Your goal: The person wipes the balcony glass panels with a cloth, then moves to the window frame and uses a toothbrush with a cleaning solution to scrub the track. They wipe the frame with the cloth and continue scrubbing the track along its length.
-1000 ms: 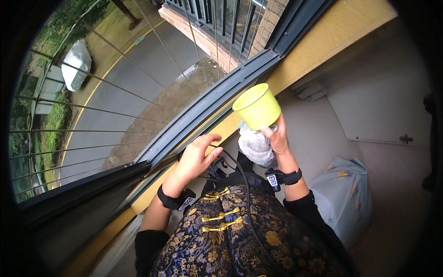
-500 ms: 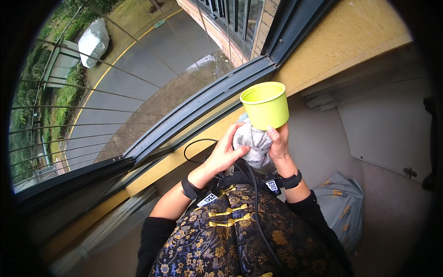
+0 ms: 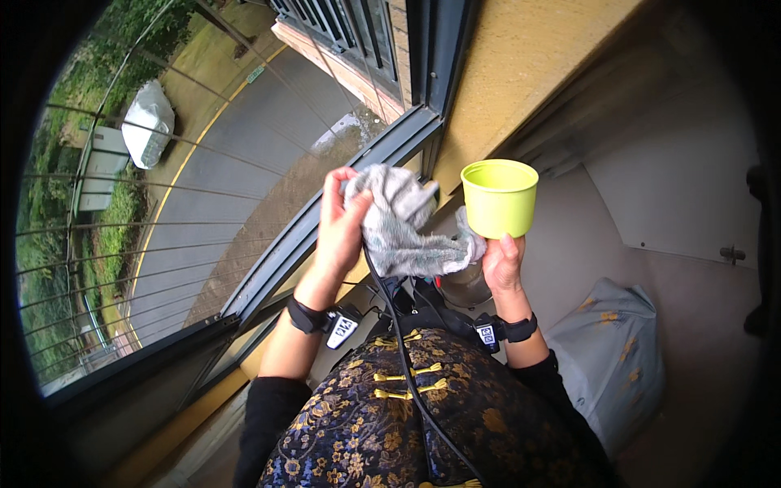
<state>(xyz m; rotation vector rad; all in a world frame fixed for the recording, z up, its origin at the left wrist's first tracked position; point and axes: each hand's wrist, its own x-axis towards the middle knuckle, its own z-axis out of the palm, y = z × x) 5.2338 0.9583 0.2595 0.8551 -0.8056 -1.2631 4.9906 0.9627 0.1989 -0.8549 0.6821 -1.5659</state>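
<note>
Two things are held up near the dark window frame [image 3: 443, 61]: a grey cloth [image 3: 399, 224] and a yellow-green cup [image 3: 500, 207]. The left hand [image 3: 339, 224] pinches the bunched cloth between thumb and fingers, its loose length stretching across toward the cup's base. The right hand [image 3: 504, 262] clasps the cup low down, mouth upward; whether it also grips the cloth's end is hard to tell. A black cable [image 3: 412, 384] runs down over the patterned garment [image 3: 325, 431].

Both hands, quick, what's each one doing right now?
Left hand: closed, holding the grey cloth.
Right hand: closed, holding the yellow-green cup near its bottom; whether it also grips the cloth's end, I can't tell.
</note>
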